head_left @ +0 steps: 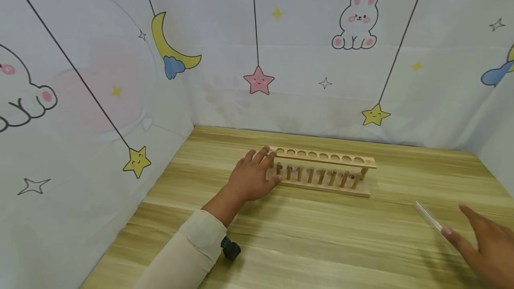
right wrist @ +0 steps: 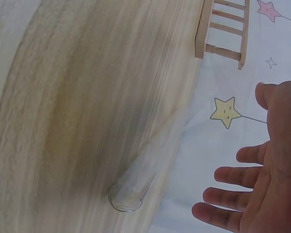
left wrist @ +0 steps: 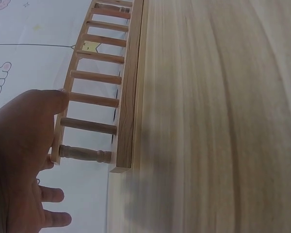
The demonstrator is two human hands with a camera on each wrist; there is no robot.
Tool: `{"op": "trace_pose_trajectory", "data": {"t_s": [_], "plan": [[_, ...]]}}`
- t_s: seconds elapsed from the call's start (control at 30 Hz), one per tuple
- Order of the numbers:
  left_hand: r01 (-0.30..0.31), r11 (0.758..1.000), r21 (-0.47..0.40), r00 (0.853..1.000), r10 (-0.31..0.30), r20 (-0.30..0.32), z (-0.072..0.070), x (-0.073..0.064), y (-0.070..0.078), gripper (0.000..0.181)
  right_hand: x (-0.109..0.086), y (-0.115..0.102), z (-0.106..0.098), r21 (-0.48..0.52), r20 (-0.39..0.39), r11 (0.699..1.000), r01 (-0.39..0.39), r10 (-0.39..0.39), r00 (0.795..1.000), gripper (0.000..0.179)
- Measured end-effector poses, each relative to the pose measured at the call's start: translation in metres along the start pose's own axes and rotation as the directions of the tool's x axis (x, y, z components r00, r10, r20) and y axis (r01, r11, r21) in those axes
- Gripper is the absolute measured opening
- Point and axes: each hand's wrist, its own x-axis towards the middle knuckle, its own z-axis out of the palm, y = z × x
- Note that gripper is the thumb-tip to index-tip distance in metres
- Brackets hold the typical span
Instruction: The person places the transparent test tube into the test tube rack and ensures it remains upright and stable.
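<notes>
A wooden test tube rack (head_left: 337, 189) stands on the table, its top rail pierced by a row of round holes, with a row of pegs on the base. My left hand (head_left: 250, 177) is at the rack's left end. Its thumb is at the front of the top rail (left wrist: 73, 63) in the left wrist view, and its fingers reach out straight past the rail's end. At the right, a clear glass test tube (head_left: 427, 215) lies slanted, its rounded end (right wrist: 127, 198) nearest the right wrist camera. Beside it my right hand (head_left: 491, 246) holds nothing, fingers spread apart (right wrist: 281, 165).
A wood-grain tabletop (head_left: 321, 235) extends around the rack. White cloth (head_left: 225, 21) printed with stars, rabbits and a moon hangs behind the table and along both sides. A black strapped device (head_left: 230, 249) is at my left wrist.
</notes>
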Motion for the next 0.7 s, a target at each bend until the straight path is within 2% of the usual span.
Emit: {"op": "trace_pose_trajectory", "data": {"t_s": [0.23, 0.37, 0.7], "plan": [[0.026, 0.998, -0.051, 1.0, -0.025, 0.019, -0.0016, 0.001, 0.0036, 0.073, -0.0047, 0.0037, 0.0055, 0.003, -0.013, 1.0, -0.017, 0.017, 1.0, 0.076], [0.038, 0.997, -0.061, 0.999, -0.037, 0.02, -0.0013, 0.0021, 0.0041, 0.076, -0.0047, 0.0056, 0.0058, -0.006, -0.038, 1.0, 0.025, -0.025, 0.999, 0.067], [0.033, 0.997, -0.066, 0.999, -0.034, -0.01, -0.0005, 0.0005, -0.0025, 0.074, -0.0006, 0.0083, 0.0085, -0.042, 0.008, 0.993, 0.108, -0.107, 0.994, 0.059]]}}
